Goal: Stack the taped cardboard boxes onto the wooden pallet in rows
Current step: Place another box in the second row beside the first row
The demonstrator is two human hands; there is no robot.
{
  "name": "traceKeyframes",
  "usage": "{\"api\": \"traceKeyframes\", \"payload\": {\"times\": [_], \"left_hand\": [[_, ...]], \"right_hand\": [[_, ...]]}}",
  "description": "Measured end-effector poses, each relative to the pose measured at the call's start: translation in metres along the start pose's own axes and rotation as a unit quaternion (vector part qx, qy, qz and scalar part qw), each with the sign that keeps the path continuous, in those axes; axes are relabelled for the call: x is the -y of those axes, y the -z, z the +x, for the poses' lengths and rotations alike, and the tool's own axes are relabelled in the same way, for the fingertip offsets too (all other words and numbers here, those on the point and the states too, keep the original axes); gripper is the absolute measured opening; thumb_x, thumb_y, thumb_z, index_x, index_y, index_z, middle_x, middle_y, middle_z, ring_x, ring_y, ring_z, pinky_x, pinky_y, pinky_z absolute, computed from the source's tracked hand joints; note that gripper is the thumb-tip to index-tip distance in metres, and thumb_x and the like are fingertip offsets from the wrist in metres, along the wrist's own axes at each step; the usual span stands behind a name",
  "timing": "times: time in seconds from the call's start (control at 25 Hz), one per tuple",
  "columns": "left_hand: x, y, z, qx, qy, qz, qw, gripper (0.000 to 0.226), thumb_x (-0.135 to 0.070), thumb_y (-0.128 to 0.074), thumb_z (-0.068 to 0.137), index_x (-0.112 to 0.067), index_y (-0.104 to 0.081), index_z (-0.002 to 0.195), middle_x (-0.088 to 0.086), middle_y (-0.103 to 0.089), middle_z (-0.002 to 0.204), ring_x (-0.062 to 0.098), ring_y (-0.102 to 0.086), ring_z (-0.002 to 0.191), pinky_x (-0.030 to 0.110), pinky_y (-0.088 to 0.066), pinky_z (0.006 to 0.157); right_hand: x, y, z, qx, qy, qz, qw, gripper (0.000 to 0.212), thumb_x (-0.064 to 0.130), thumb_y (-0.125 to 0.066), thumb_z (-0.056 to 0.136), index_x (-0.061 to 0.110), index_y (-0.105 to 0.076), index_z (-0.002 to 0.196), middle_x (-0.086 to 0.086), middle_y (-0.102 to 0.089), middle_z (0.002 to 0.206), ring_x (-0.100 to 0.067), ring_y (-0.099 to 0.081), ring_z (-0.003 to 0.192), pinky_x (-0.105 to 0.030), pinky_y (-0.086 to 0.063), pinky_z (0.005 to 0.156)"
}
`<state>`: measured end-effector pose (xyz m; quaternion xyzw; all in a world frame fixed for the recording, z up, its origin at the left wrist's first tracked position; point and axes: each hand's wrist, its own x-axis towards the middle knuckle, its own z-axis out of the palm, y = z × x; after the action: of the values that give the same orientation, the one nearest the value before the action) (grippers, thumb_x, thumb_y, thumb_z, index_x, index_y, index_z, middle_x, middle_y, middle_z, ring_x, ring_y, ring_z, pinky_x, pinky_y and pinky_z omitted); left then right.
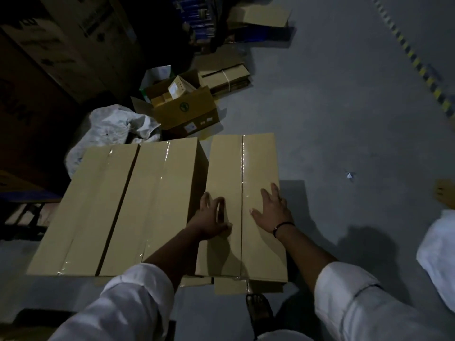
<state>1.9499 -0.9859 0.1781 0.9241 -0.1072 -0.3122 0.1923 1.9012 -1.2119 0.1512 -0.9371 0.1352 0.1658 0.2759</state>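
Taped cardboard boxes [157, 205], plain brown with glossy clear tape along their top seams, stand side by side in a row low over the grey floor [344, 119]. What carries them is hidden, apart from a flat cardboard sheet [229, 286] sticking out at the near edge. The outermost box [258, 163], long and rectangular, stands a narrow gap apart from its neighbours. Both hands are on its smooth top. The left hand [211, 217] rests by the left edge, its fingers spread and slightly arched, gripping nothing. The right hand [270, 210] lies flat with fingers splayed, a dark band [283, 226] on the wrist. Both arms wear rolled white sleeves [128, 303]. Beyond the row lie a crumpled white sack [118, 126], an open carton [189, 109] holding small boxes, and a tied bundle of flattened cardboard [226, 77].
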Motion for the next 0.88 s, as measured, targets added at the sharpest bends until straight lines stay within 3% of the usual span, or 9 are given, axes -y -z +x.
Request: {"api": "traceKeyframes", "payload": {"times": [0.2,0.32,0.48,0.72,0.88], "left_hand": [[-0.008,0.005,0.015,-0.014,0.023,-0.035,0.999,0.106,-0.071,-0.073,0.076,-0.043,-0.014,0.159,0.010,0.032,0.164,0.049,-0.019,0.150,0.052,-0.036,0.115],[-0.010,0.002,0.015,-0.019,0.028,-0.072,0.997,0.102,-0.071,-0.074,0.073,-0.047,-0.019,0.156,0.015,0.016,0.167,0.050,-0.016,0.150,0.056,-0.037,0.113],[-0.014,-0.001,0.006,-0.054,0.034,-0.093,0.994,0.092,-0.074,-0.072,0.074,-0.048,-0.030,0.152,0.014,-0.017,0.163,0.045,-0.035,0.142,0.052,-0.049,0.102],[-0.028,-0.009,-0.033,-0.115,0.029,-0.084,0.989,0.102,-0.088,-0.063,0.068,-0.047,-0.028,0.154,0.015,-0.014,0.164,0.045,-0.032,0.145,0.057,-0.042,0.111],[-0.040,-0.004,-0.076,-0.196,0.032,-0.112,0.974,0.100,-0.093,-0.061,0.064,-0.048,-0.036,0.150,0.016,-0.025,0.158,0.040,-0.042,0.140,0.052,-0.046,0.109]], "right_hand": [[0.003,0.002,0.004,-0.007,0.005,0.005,1.000,0.080,0.053,-0.059,0.091,0.024,-0.019,0.154,0.003,0.013,0.166,-0.042,-0.019,0.144,-0.052,-0.038,0.111],[0.002,0.001,0.001,-0.006,0.008,-0.002,1.000,0.079,0.052,-0.060,0.091,0.025,-0.019,0.153,0.001,0.015,0.165,-0.042,-0.019,0.144,-0.053,-0.038,0.109],[-0.005,0.004,-0.008,-0.019,0.004,-0.006,1.000,0.078,0.056,-0.059,0.090,0.024,-0.024,0.152,-0.001,0.010,0.166,-0.042,-0.022,0.143,-0.053,-0.039,0.109],[0.003,0.016,-0.035,-0.080,0.010,-0.032,0.996,0.077,0.067,-0.051,0.088,0.026,-0.033,0.151,-0.002,-0.005,0.167,-0.042,-0.029,0.140,-0.053,-0.035,0.110],[0.031,0.039,-0.065,-0.135,0.017,-0.031,0.990,0.072,0.063,-0.051,0.090,0.025,-0.037,0.150,-0.004,-0.013,0.166,-0.043,-0.034,0.137,-0.051,-0.035,0.110]]}}
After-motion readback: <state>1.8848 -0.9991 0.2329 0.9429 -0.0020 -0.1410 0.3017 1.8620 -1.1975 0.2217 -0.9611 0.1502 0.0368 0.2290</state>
